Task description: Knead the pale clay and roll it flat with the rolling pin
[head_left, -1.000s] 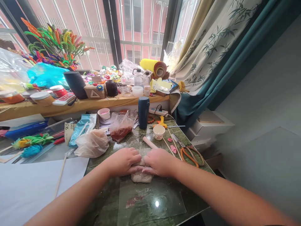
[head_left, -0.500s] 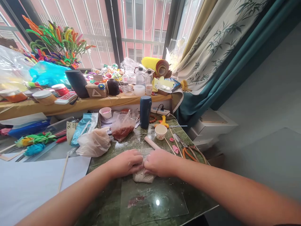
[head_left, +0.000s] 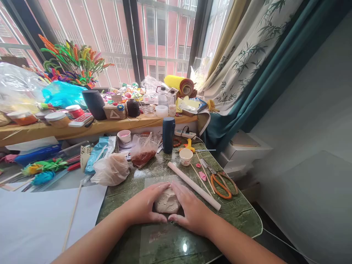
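Note:
A pale, cracked lump of dough (head_left: pixel 167 202) rests on a clear sheet (head_left: pixel 154 236) on the dark green tabletop. My left hand (head_left: pixel 147 205) curves around its left side, fingers pointing to the far edge and thumb along the near edge. From the right, my right hand (head_left: pixel 189 209) wraps the other side, and its thumb nearly meets the left one. Both palms press against the dough, leaving its top bare between them. Just beyond my right hand, a pale rolling pin (head_left: pixel 194 185) lies slanted.
Orange-handled scissors (head_left: pixel 221 187), thin sticks (head_left: pixel 202 179) and a paper cup (head_left: pixel 186 157) stand or lie to the right. Behind are a dark blue bottle (head_left: pixel 168 135) and a bag of brown material (head_left: pixel 144 154). A crumpled plastic bag (head_left: pixel 111 169) and white paper (head_left: pixel 49 216) are left.
My hands have gone from pressing down on top of the dough, fingers curled, to cupping its two sides. More of the dough and the rolling pin shows. The view has tilted slightly.

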`<state>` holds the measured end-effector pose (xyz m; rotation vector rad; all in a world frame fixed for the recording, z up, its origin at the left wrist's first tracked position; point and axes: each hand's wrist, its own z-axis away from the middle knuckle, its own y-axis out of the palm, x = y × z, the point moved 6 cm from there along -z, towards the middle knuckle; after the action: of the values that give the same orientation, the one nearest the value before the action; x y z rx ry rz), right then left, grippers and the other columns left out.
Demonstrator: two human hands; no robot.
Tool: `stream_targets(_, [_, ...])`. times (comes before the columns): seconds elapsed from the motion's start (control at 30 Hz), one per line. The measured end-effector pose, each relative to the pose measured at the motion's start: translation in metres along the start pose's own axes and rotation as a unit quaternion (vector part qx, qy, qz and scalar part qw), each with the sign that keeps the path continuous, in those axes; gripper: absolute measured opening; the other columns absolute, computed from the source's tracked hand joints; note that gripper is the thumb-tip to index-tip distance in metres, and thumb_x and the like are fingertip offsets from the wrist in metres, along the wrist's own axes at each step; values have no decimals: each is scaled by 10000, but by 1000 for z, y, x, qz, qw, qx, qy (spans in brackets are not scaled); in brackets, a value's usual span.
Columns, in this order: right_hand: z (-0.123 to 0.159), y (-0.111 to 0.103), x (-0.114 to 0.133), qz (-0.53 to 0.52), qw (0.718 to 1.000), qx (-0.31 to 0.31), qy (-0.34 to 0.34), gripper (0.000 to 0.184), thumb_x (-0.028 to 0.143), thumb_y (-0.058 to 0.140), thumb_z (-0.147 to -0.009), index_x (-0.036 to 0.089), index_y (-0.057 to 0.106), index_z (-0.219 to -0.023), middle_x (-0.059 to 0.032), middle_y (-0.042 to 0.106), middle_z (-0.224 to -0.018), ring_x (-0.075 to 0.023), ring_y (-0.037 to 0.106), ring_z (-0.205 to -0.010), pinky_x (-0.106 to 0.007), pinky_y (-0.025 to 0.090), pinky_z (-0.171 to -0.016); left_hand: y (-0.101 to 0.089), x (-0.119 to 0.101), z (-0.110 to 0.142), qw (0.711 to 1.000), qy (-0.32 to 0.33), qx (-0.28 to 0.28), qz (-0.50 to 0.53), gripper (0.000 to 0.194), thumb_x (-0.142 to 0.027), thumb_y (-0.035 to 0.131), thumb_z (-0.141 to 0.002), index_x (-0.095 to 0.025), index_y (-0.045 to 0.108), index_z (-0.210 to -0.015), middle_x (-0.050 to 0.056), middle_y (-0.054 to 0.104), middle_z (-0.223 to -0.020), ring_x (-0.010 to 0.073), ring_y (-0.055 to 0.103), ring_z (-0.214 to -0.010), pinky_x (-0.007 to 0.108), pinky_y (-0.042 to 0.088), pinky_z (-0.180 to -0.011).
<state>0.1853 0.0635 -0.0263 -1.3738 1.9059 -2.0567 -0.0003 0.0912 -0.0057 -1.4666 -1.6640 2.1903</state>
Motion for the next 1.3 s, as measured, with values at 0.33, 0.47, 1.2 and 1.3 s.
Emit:
stream_targets(0.33, [-3,4,3,21,999,21,-46,757,362,614,-985,154,264,-1623,-211,267,-1668,-339,322,-1525,-501,340,-1231,3,-4,-7,998,61,-24,10,857,-575,769,-818,-309,424,-1556,127,497,-1572,346,520,-1406,488,421,-1174])
stream_targets(0.47, [0,9,2,28,998,-6,-60,700,342,594,-1000,162,305,-1612,-209,257,-1672,-364,329,-1518,-516,364,-1214,3,-2,-7,998,59,-34,6,833,-560,780,-813,-310,456,-1538,134,529,-1546,345,549,-1380,490,439,-1158])
stream_targets(1.2, [5,0,-8,-165,982,-78,49,784,495,644,-933,208,332,-1592,-154,468,-1574,-334,443,-1451,-528,359,-1206,2,-9,7,993,-1,-107,-55,774,-276,871,-680,-249,553,-1385,129,642,-1342,341,600,-1256,497,485,-1094])
stream_targets(1.3, [5,7,-5,-132,989,-61,36,965,435,756,-840,198,245,-1623,-165,407,-1612,-344,383,-1488,-534,311,-1233,6,-11,12,992,21,-103,-64,771,-206,809,-722,-262,498,-1426,122,617,-1396,311,598,-1279,453,495,-1094])
